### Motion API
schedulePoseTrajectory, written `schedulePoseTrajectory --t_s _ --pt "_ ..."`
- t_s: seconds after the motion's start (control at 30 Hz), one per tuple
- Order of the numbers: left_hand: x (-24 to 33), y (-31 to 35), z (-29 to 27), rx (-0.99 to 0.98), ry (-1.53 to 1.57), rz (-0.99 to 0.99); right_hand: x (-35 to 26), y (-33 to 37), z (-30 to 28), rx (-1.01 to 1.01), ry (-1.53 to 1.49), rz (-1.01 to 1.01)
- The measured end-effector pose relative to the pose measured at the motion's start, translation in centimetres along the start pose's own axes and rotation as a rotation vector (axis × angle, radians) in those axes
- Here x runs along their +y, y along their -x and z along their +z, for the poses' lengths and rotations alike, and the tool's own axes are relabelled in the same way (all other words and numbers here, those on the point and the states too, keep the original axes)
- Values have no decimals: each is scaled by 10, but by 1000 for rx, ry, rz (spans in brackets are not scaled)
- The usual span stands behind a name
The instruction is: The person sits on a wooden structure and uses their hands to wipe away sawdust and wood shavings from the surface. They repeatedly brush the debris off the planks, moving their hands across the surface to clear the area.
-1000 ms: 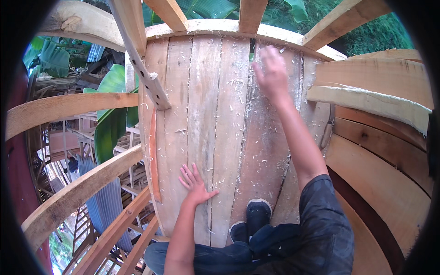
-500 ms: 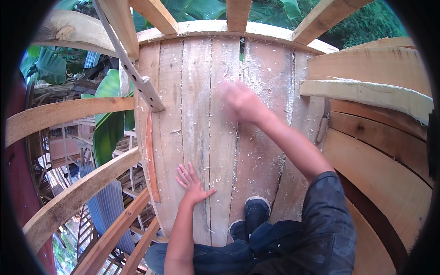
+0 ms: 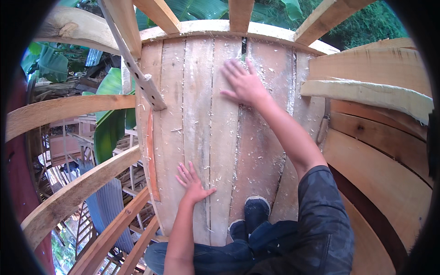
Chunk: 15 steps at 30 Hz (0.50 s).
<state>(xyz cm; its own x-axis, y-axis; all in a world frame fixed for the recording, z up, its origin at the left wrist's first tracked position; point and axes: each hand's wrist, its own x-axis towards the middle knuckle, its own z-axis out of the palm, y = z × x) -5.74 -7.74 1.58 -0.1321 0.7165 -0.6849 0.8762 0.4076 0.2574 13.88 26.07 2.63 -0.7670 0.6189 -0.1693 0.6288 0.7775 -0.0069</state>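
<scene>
Looks like the sweeping step, for wood shavings strewn across the plank floor. Grips nothing with the right hand, spread on or just above it near the gap, nor with the left hand, splayed flat. Probably calls next for a low palm.

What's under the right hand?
Planks with pale shavings surround the right hand, and a gap runs in beneath it. Whatever lies directly under its palm is covered.

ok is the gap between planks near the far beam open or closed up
Open: darkness and a bit of green show through the gap between the planks.
</scene>
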Motion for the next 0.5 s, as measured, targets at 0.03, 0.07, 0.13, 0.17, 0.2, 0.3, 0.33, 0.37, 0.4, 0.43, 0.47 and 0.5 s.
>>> schedulePoseTrajectory --t_s 0.03,0.07,0.13,0.17,0.2,0.3,0.33,0.37,0.4,0.43,0.47,0.5 --pt "2 0 2 -7 -9 -9 3 -6 -5 9 21 87" --pt "3 2 5 -26 -14 -18 4 -7 -5 6 41 174" --pt "-2 0 3 -7 -5 -8 5 -10 2 78 -11 36" --pt "-2 1 8 -9 9 -2 9 -8 7 66 -52 43" --pt "1 2 8 -7 18 6 18 -9 9 63 -83 54" --pt "-1 1 1 17 25 7 44 -3 8 313 -262 245" --pt "-3 0 -1 25 21 2 48 -2 4 404 -298 279" --pt "-1 2 5 9 26 8 56 2 7 550 -329 440" --pt "4 2 6 -6 31 9 63 1 14 588 -282 605" --pt "7 0 5 -21 37 10 61 3 34 545 -243 700" --pt "9 -1 1 -23 35 2 57 0 50 514 -215 788" --pt "4 0 2 -13 29 -4 44 0 48 523 -192 652"
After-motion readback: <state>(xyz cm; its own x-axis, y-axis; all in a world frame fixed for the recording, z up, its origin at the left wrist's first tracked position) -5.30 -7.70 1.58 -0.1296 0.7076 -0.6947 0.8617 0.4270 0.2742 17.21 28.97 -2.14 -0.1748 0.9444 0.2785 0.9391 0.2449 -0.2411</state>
